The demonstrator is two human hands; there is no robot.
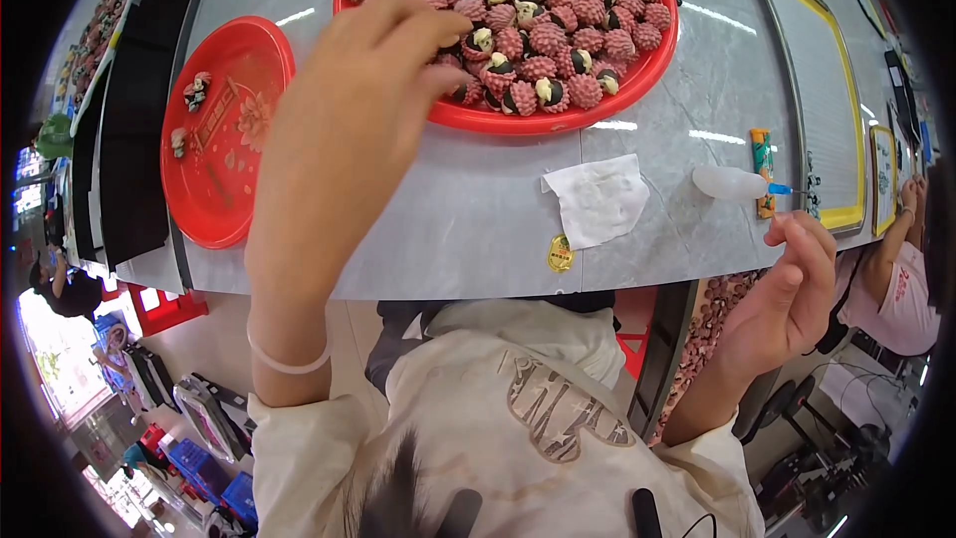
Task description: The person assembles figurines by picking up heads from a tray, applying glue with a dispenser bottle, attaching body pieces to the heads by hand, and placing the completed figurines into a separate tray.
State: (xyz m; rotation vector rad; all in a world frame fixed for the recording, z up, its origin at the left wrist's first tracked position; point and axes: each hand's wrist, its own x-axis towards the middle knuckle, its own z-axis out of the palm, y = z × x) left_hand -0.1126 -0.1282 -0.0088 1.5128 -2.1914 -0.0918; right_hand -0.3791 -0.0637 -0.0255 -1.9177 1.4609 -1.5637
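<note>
Left fingers point(423, 40): bent down together, tips on small bumpy pink pieces point(558, 35), some with cream and black faces.
Left hand point(349, 130): reaching far, over near rim of big red tray point(558, 122).
Right hand point(787, 294): fingers pinched shut on thin stick point(780, 222), long way pointing far.
Nearby: white tissue point(597, 199), clear squeeze bottle point(732, 182) lying sideways, blue tip pointing right.

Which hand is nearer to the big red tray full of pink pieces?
Left. The left hand reaches over the tray's near rim; the right hand stays off the table edge.
</note>
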